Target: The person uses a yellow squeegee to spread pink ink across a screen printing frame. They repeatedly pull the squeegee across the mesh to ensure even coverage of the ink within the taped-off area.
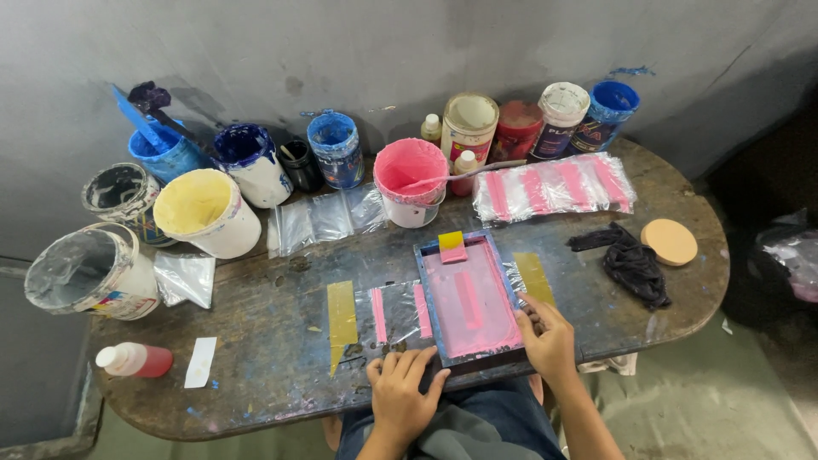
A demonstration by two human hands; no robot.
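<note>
- The screen frame is a small rectangle with a blue-stained rim and a mesh coated in wet pink ink, with a darker pink stripe down its middle. It lies flat on the bench, close to the near edge.
- A small squeegee, yellow on top and pink below, rests at the frame's far end.
- The right hand grips the frame's near right corner, fingers curled over the rim.
- The left hand lies at the frame's near left corner, fingers spread flat on the bench edge and touching the rim; it is pressing rather than clenched.
- Under and to the left of the frame lies a clear plastic sheet, glossy, bearing two pink printed bars, held by a yellow tape strip. Another yellow strip shows right of the frame.
- The bench is worn dark wood, oval-ended, smeared with blue and pink.
- Along the far edge stand round paint tubs: a pink tub with a stirring stick, a yellow one, and blue ones.
- A stack of printed sheets with pink stripes lies far right; a crumpled black rag and a tan round lid sit right of the frame, well apart from it.
- Bare wood lies open left of the tape, out to a red bottle lying on its side.
</note>
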